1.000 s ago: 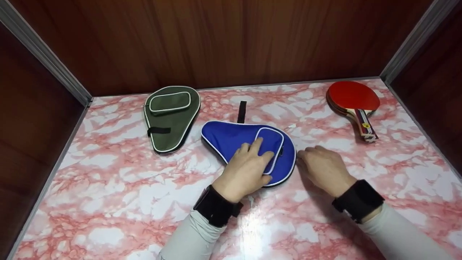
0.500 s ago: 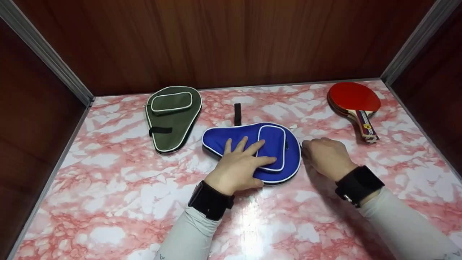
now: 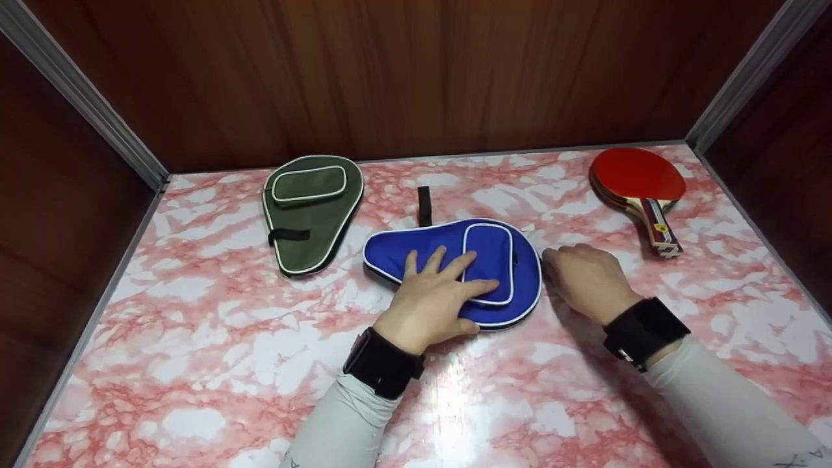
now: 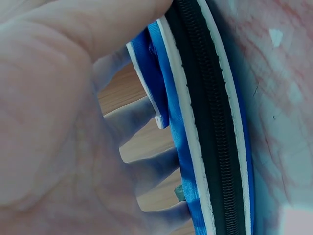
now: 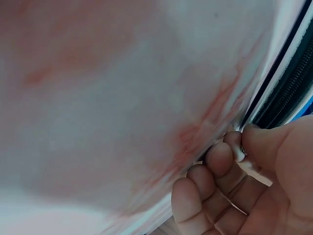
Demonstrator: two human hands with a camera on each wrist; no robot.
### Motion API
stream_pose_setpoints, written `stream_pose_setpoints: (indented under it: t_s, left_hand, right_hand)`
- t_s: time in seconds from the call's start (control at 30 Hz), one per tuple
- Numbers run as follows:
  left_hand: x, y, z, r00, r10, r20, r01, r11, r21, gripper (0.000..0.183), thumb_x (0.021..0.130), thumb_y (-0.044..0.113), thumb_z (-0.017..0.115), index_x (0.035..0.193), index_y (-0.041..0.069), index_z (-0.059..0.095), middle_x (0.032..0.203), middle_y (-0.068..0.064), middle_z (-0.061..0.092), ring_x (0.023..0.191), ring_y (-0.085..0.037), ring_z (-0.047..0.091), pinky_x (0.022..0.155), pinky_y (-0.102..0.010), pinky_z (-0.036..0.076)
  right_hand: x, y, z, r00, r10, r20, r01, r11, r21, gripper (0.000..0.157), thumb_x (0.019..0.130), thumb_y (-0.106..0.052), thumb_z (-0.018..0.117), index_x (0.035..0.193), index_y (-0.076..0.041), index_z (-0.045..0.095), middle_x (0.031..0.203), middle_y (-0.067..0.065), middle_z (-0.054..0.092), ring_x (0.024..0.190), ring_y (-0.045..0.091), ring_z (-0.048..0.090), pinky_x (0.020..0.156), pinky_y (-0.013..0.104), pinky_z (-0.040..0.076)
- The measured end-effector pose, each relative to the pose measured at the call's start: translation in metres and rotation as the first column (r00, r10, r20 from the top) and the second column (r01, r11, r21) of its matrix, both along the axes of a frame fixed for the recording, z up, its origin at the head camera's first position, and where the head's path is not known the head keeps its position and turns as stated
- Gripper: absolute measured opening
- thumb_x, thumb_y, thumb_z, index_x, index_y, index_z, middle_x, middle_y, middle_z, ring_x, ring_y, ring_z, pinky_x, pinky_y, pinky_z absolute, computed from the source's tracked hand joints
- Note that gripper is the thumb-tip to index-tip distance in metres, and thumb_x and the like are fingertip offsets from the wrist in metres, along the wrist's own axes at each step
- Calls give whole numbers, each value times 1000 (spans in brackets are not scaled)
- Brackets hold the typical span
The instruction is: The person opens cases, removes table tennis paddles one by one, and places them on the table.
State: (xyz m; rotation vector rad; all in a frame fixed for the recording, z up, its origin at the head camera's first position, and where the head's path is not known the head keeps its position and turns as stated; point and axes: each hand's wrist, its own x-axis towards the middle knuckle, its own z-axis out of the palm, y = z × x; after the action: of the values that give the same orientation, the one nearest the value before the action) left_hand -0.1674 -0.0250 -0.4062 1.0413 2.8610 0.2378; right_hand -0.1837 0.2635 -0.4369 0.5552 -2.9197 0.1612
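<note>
Left hand (image 3: 429,299): laid over the blue case (image 3: 448,235), fingers straight and spread, gripping nothing; 1 fingertip reaches onto the pocket (image 3: 489,260).
Left-hand hazard: if this hand bears down too lightly, the case could swivel under a pull; too heavily, the side wall could buckle.
Right hand (image 3: 588,279): fingers curled, thumb and index finger pinched together at the rounded end, on what appears to be the zipper pull (image 5: 243,152) (mostly hidden from me by the fingertips).
Right-hand hazard: a small, smooth pull may slip from 2 fingertips if tugged off its line.
Blue case: flat on the marbled table (image 3: 195,364), rounded end toward the right hand, narrow end pointing left.
Zipper (image 4: 215,107): teeth meshed along the visible stretch. The slider could jam on the curve or catch the dark band if drawn at an angle.
Black strap (image 3: 424,207): projects from the far edge, free on the table; it could fold under the case should the case rotate.
Green case (image 3: 312,221): left of the blue case, apart; contact is likely only if the blue case slides far.
Red racket (image 3: 640,174): far right, atop at least 1 more; low risk, barring a wide sweep of the right arm.
</note>
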Motion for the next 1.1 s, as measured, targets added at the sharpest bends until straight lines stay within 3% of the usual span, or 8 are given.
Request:
stream_pose_setpoints:
  t_s: [0.23,0.8,1.1]
  left_hand:
    - [0,0,-1,1000,-4,-10,4,1000,0,70,92,49,88,157,45,62,176,-5,40,161,-51,31,122,-80,22]
    - [0,1,1,1000,-3,6,2,1000,7,71,91,47,89,157,45,62,176,-6,39,161,-51,30,122,-81,20]
    - [-1,0,-1,1000,-2,-1,2,1000,15,71,90,47,89,156,44,63,176,-6,41,161,-52,31,121,-81,21]
  right_hand:
    - [6,-2,1,1000,-1,-15,1,1000,19,15,99,-10,74,85,-8,68,76,13,66,76,41,64,63,57,53]
    - [38,-8,-1,998,26,-65,-26,1000,-4,18,100,-11,74,83,-10,68,75,10,66,74,38,64,64,56,54]
    - [55,-16,-4,994,58,-87,-57,998,17,9,101,-10,75,93,-8,72,79,10,69,74,36,64,62,53,54]
